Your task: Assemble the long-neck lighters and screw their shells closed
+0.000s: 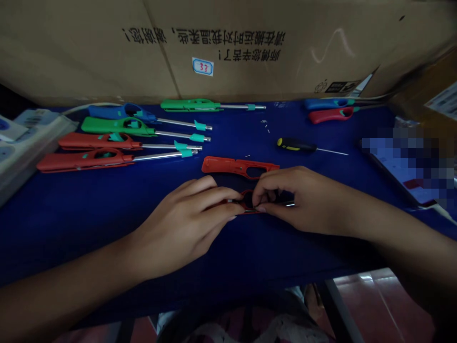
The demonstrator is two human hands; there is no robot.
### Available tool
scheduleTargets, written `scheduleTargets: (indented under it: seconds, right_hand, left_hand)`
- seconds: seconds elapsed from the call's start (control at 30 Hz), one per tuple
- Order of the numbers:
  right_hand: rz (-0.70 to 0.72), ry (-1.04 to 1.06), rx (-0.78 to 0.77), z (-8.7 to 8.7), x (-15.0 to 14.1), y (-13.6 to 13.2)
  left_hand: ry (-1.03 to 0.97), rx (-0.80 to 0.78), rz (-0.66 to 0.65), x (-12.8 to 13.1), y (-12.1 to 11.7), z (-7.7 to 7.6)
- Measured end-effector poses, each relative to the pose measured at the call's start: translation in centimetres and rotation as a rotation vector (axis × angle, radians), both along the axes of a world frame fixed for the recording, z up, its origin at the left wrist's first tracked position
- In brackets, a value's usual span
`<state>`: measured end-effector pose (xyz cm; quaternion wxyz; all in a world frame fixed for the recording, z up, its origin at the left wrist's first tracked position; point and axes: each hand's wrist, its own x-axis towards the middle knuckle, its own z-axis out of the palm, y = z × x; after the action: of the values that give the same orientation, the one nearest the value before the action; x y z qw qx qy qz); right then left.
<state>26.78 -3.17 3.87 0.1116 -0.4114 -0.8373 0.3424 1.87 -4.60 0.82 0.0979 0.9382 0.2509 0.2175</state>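
Note:
Low over the blue table, my left hand (194,216) grips the red lighter half (247,194), its fingers closed over the handle end. My right hand (296,197) pinches at the trigger area of that same piece; whatever sits between thumb and fingertips is too small to make out. A bit of metal tube (290,204) shows under the right palm. Just beyond both hands lies the other red shell half (224,165), hollow side up. Behind it to the right rests a black and yellow screwdriver (296,145).
Several long-nosed lighters, one a red lighter (85,161), lie at left, with a green lighter (191,105) and a crimson lighter (330,115) farther back. Small screws (266,126) are scattered mid-table. A cardboard box (228,81) walls the back; a power strip (46,126) and a phone (400,166) flank the sides.

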Motion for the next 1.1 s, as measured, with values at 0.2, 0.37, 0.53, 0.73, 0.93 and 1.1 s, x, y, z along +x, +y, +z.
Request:
scheduleTargets:
  seconds: [0.2,0.37,0.53,0.73,0.93,1.1]
  right_hand:
    - [0.013,-0.007,0.035,-0.1,0.3,0.0]
    - [0.024,-0.026,0.008,0.0,0.4,0.2]
    - [-0.007,-0.051,0.04,0.4,0.7,0.3]
    - [0.006,-0.041,0.032,0.6,1.0,0.2]
    - [0.052,0.003,0.037,0.5,0.6,0.0]
    - [0.073,0.044,0.046,0.1,-0.1,-0.1]
  left_hand:
    - [-0.01,0.069,-0.027,-0.3,0.1,-0.2]
    - [-0.026,0.081,-0.031,-0.3,0.1,-0.2]
    - [-0.032,0.081,-0.022,-0.3,0.1,-0.2]
    - [-0.023,0.045,-0.007,-0.3,0.0,-0.2]
    - [-0.011,-0.011,0.014,0.2,-0.1,0.3]
    - [0.045,-0.053,0.025,0.4,-0.1,0.5]
